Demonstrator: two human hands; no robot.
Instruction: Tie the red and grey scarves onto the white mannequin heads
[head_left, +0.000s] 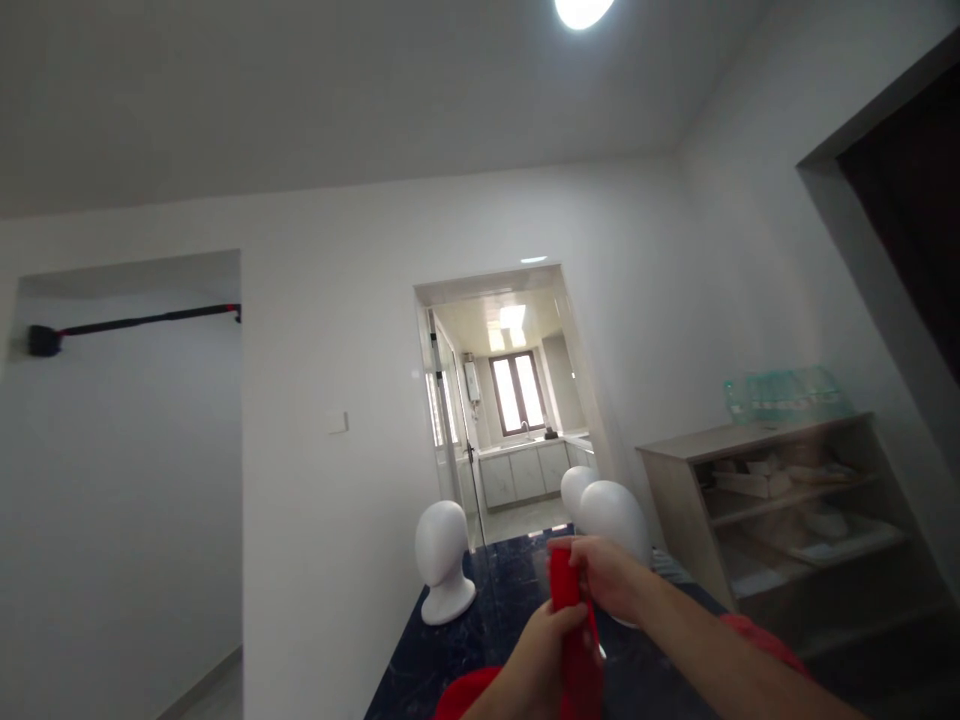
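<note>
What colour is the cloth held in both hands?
Red cloth, seen in the head view.

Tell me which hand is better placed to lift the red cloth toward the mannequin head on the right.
Right, probably. The right hand grips the top of the red cloth, close beside that white mannequin head. The left hand holds the cloth lower down, farther from the head.

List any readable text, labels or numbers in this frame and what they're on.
None readable.
Greenish clear box on the shelf unit: pale marks, too blurred to read.
Red cloth held by both hands, left hand, right hand: no print visible.
White mannequin heads: blank.
</note>
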